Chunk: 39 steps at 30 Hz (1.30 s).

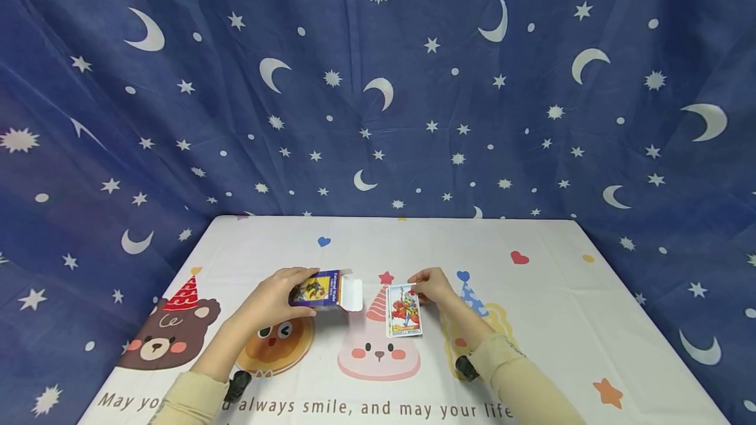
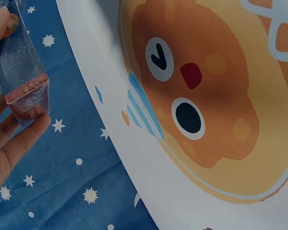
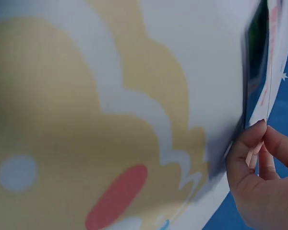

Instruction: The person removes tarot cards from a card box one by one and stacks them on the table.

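The left hand's grip (image 1: 276, 295) holds the box (image 1: 315, 288), flap (image 1: 352, 294) not yet closed, and right of this box the right hand's grip (image 1: 436, 286) pinches a picture card (image 1: 404, 310), already outside.

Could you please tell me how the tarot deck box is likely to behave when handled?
The tarot deck box seems unlikely to roll, given its flat sides. Its shiny surface may feel slippery. The thin, open white flap would probably bend easily.

Gap between card box (image 1: 321, 289) and card (image 1: 405, 310) passable; curtain (image 1: 378, 130) bars way behind table (image 1: 549, 320).
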Motion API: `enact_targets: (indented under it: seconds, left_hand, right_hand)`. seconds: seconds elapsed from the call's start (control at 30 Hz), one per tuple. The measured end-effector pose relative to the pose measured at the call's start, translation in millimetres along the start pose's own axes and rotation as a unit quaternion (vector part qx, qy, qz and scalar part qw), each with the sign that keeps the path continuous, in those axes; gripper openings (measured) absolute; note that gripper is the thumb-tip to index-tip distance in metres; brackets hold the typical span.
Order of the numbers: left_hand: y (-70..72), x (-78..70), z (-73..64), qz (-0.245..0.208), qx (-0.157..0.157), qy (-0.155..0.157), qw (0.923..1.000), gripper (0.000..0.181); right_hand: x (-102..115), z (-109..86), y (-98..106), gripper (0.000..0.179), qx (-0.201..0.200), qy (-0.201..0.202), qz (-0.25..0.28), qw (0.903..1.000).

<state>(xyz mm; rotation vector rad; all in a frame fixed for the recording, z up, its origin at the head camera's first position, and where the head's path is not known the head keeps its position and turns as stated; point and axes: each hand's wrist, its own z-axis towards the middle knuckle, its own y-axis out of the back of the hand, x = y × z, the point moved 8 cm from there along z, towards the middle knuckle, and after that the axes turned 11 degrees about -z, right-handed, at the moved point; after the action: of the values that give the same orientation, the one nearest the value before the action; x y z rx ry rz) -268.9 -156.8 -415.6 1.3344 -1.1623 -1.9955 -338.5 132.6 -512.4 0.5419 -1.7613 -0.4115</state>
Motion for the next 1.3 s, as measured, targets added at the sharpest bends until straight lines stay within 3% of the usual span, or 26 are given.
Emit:
enact_targets:
  seconds: [0.27,0.63,1.3]
  left_hand:
    - [0.6,-0.9,0.5,0.0,0.0,-0.001,1.0,0.076]
    - [-0.2,-1.7,0.3,-0.003,0.0,-0.003,1.0,0.076]
    - [-0.8,-0.3,-0.4,0.002,0.002,0.001,1.0,0.076]
  right_hand:
    - [-1,0.1,0,0.008,-0.024,0.008,-0.022,0.9994]
    - [7,-4.8,4,0.004,-0.061,0.029,-0.104,0.9922]
    - [15,-9.8,1,0.006,-0.093,0.057,-0.15,0.9827]
